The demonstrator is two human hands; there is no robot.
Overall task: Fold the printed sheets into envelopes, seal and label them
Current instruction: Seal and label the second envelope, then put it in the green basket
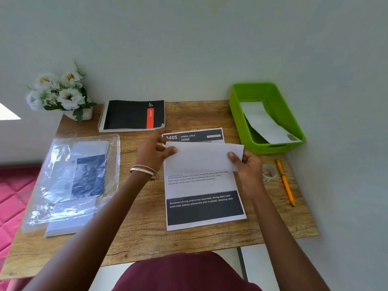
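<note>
Pale grey-green wall (189,38) fills top half & right side, wood-grain tabletop (142,232) at centre, pink quilted bedding (14,198) lower left, bright daylight patch (8,112) at left edge, white floor (262,261) bottom.

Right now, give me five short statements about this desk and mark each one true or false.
1. Both hands hold a white envelope above the printed sheet. True: the left hand pinches its left end, the right hand its right end.
2. The green plastic basket holds nothing. False: a white envelope lies in it.
3. The yellow pencil lies on the wooden desk, right of the tape roll. True.
4. The black spiral notebook lies open. False: it is closed.
5. The white flowers stand at the desk's far right corner. False: far left corner.
</note>
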